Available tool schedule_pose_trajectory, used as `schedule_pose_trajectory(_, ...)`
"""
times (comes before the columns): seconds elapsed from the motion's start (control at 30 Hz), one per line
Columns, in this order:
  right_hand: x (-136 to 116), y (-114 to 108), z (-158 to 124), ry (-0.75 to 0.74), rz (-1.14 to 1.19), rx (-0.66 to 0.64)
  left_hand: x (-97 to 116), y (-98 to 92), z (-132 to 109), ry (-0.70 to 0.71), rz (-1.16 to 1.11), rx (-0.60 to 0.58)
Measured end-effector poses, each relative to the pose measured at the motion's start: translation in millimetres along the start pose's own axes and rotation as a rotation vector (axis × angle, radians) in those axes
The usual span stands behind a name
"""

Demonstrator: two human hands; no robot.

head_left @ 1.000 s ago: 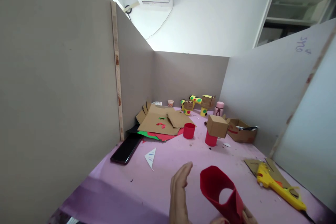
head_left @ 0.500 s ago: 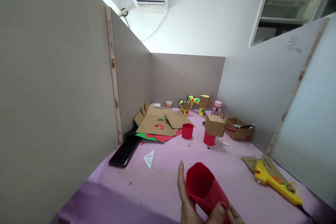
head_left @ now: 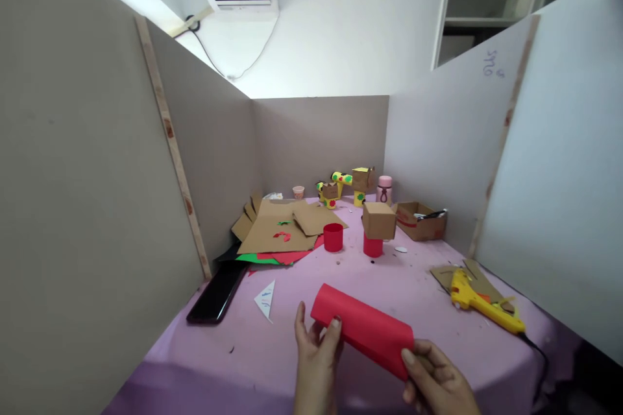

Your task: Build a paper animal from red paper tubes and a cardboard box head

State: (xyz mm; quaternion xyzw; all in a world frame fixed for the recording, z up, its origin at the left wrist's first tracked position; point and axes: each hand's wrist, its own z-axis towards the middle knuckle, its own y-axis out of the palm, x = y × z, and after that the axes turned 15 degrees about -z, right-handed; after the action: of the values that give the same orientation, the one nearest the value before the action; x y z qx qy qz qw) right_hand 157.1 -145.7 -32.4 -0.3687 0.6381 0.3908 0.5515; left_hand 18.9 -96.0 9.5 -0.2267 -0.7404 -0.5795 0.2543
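A red paper tube (head_left: 365,327) lies sideways in the air above the front of the table, held between both hands. My left hand (head_left: 316,356) grips its left end, thumb on the near side and fingers behind. At the right end, my right hand (head_left: 433,376) pinches the rim between thumb and fingers. Beyond the tube, a short red paper ring (head_left: 333,238) stands on the table. To its right, a small cardboard box (head_left: 379,220) rests on another red ring (head_left: 372,246).
A yellow glue gun (head_left: 487,305) lies on cardboard at the right. Stacked cardboard sheets (head_left: 272,214), coloured paper, a phone (head_left: 218,295) and a white paper scrap (head_left: 265,300) are at the left. Yellow spotted figures (head_left: 342,179), a pink bottle (head_left: 384,189) and an open box (head_left: 421,224) stand farther back.
The red tube has turned from its open end facing me to lying sideways. My right hand has come into fuller view at its right end. The camera view has shifted right.
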Motion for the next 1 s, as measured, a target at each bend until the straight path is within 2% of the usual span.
schedule_pose_trajectory(0.13,-12.0,1.9,-5.3,-0.084,-0.034,0.036,-2.8,-15.3,9.0,-0.030,0.059,-0.048)
schedule_pose_trajectory(0.33,-13.8,-8.6,0.3,0.072,0.136,-0.081,9.1,-13.6,3.1,-0.112,-0.123,-0.093)
schedule_pose_trajectory(0.43,-14.5,-13.2,1.3,0.135,0.222,-0.129,12.4,-9.6,2.3,-0.158,-0.164,-0.048)
schedule_pose_trajectory(0.57,-9.2,-16.7,2.8,0.050,0.157,-0.091,15.5,-12.7,8.9,-0.170,-0.039,0.045)
schedule_pose_trajectory(0.63,-4.8,-21.5,5.3,0.007,0.094,-0.094,19.4,-17.5,15.1,-0.161,0.072,0.049)
schedule_pose_trajectory(0.73,-2.3,-35.2,12.5,-0.036,-0.048,-0.072,28.4,-25.4,24.7,-0.186,0.155,-0.027)
schedule_pose_trajectory(0.83,-8.7,-51.8,25.6,-0.153,-0.253,0.166,38.9,-29.7,31.9,-0.227,0.204,-0.127)
schedule_pose_trajectory(0.9,-16.7,-60.0,37.3,-0.211,-0.377,0.254,46.0,-28.6,35.2,-0.242,0.237,-0.187)
schedule_pose_trajectory(0.93,-20.9,-62.3,43.2,-0.213,-0.418,0.234,49.5,-26.7,36.8,-0.248,0.257,-0.216)
schedule_pose_trajectory(1.0,-28.6,-62.5,53.0,-0.186,-0.443,0.105,56.2,-20.7,40.3,-0.275,0.307,-0.282)
